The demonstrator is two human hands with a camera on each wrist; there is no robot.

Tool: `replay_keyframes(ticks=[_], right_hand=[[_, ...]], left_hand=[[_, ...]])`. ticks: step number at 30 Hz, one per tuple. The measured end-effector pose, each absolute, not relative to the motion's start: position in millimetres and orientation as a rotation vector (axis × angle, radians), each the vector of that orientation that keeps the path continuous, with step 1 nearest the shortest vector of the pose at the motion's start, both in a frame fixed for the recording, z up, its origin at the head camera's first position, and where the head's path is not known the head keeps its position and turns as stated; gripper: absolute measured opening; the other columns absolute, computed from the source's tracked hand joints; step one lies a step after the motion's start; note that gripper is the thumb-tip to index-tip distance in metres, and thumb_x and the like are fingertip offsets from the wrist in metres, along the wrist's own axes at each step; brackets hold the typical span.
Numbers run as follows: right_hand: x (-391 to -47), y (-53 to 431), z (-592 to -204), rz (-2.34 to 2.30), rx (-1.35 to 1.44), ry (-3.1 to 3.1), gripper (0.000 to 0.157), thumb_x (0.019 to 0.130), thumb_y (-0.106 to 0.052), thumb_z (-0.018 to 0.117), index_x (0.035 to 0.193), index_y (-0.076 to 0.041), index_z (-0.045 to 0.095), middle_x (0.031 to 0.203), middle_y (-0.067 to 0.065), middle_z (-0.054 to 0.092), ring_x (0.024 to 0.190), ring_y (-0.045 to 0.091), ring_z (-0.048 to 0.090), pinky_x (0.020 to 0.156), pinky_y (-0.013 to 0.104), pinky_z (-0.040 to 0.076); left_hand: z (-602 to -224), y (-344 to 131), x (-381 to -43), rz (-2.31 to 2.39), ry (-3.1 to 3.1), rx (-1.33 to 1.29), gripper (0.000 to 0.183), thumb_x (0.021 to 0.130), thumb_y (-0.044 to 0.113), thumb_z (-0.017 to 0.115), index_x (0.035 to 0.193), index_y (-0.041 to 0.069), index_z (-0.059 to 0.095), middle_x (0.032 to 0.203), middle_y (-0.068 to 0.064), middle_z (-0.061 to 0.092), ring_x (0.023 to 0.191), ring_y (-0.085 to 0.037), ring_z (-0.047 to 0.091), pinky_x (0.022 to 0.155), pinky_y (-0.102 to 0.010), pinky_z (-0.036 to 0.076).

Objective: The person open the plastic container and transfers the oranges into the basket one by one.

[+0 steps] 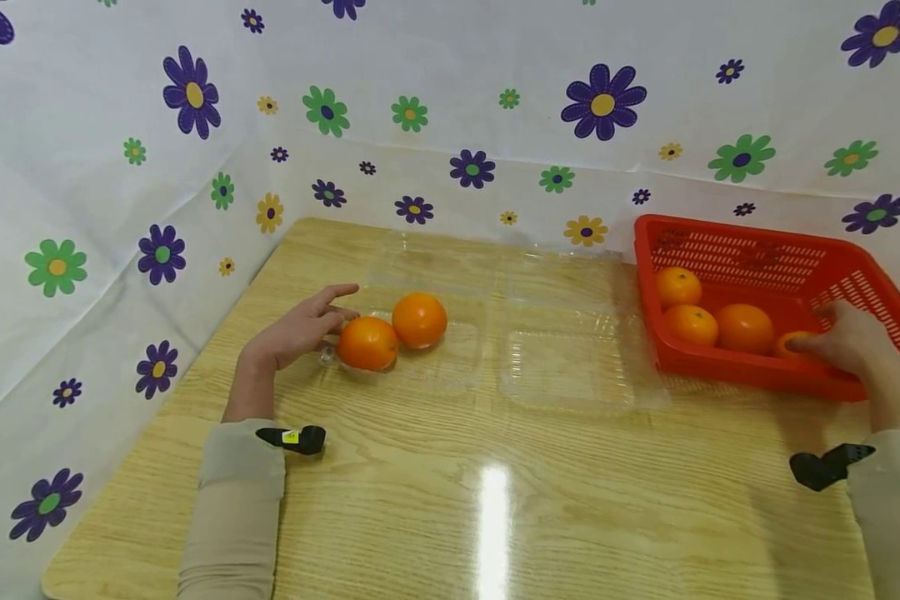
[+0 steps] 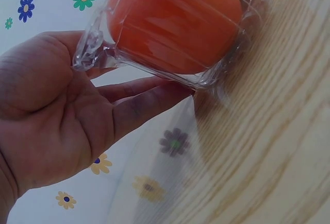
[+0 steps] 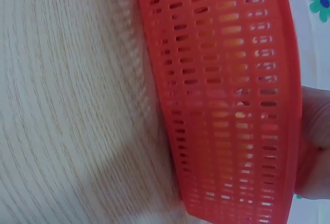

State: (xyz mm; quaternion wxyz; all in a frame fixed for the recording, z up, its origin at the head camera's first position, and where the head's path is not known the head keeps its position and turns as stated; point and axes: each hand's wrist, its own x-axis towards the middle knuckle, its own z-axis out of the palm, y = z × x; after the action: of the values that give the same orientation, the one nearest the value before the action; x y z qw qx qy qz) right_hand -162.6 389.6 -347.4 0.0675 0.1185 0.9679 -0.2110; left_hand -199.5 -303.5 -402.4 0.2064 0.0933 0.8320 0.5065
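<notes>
Two oranges (image 1: 419, 320) sit side by side in the left clear plastic container (image 1: 461, 354). My left hand (image 1: 300, 329) is at that container's left side, by the nearer orange (image 1: 367, 343). In the left wrist view, extended fingers (image 2: 149, 103) touch the container's edge below an orange (image 2: 175, 26). My right hand (image 1: 858, 342) reaches into the red basket (image 1: 765, 375) and grips an orange (image 1: 787, 343) near its front wall, thumb over the fruit; the other fingertips are hidden. In the right wrist view the basket wall (image 3: 221, 95) hides most of the hand.
Several more oranges (image 1: 744, 328) lie in the basket's left part. A second clear container (image 1: 566, 358) with a raised lid stands between the first one and the basket. Flower-print sheeting (image 1: 457, 108) borders the wooden table (image 1: 420, 500) at back and left.
</notes>
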Motion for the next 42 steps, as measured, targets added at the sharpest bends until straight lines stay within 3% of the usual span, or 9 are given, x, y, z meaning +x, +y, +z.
replay_keyframes(ticks=[8, 16, 22, 35, 42], right_hand=[[-149, 370, -341, -0.751, 0.421, 3.034, 0.083, 0.097, -0.034, 0.059, 0.149, 0.014, 0.016, 0.143, 0.043, 0.025, 0.121, 0.06, 0.029, 0.099, 0.075, 0.032], [-135, 333, -334, -0.968, 0.443, 3.145, 0.072, 0.1, -0.028, 0.054, 0.153, 0.006, 0.02, 0.153, 0.036, 0.022, 0.139, 0.057, 0.02, 0.108, 0.072, 0.023], [-124, 308, -335, -1.146, 0.4, 3.19, 0.068, 0.099, -0.024, 0.054, 0.153, 0.004, 0.023, 0.153, 0.033, 0.024, 0.139, 0.053, 0.02, 0.112, 0.069, 0.02], [-109, 260, -340, -1.593, 0.565, 3.296, 0.057, 0.093, -0.015, 0.058, 0.146, -0.006, 0.041, 0.149, 0.012, 0.037, 0.136, 0.026, 0.032, 0.116, 0.036, 0.023], [-111, 241, -344, -1.773, 0.529, 3.282, 0.053, 0.092, -0.013, 0.058, 0.143, -0.008, 0.044, 0.144, 0.012, 0.04, 0.132, 0.023, 0.035, 0.114, 0.031, 0.024]], left_hand=[[-400, -301, -200, 1.424, 2.308, 0.281, 0.053, 0.108, 0.022, 0.037, 0.159, 0.019, 0.02, 0.148, -0.023, 0.043, 0.131, -0.042, 0.045, 0.108, -0.057, 0.038], [-400, -302, -202, 1.403, 2.33, 0.28, 0.054, 0.108, 0.023, 0.036, 0.159, 0.018, 0.019, 0.148, -0.023, 0.042, 0.133, -0.044, 0.044, 0.108, -0.059, 0.036], [-400, -301, -200, 1.398, 2.332, 0.268, 0.054, 0.108, 0.025, 0.038, 0.159, 0.019, 0.02, 0.148, -0.022, 0.042, 0.131, -0.042, 0.046, 0.107, -0.058, 0.038], [-403, -303, -198, 1.404, 2.324, 0.268, 0.054, 0.108, 0.024, 0.037, 0.159, 0.02, 0.02, 0.148, -0.022, 0.042, 0.133, -0.043, 0.045, 0.108, -0.059, 0.036], [-401, -304, -197, 1.397, 2.329, 0.274, 0.055, 0.108, 0.026, 0.038, 0.159, 0.02, 0.019, 0.148, -0.022, 0.042, 0.131, -0.042, 0.046, 0.106, -0.056, 0.039]])
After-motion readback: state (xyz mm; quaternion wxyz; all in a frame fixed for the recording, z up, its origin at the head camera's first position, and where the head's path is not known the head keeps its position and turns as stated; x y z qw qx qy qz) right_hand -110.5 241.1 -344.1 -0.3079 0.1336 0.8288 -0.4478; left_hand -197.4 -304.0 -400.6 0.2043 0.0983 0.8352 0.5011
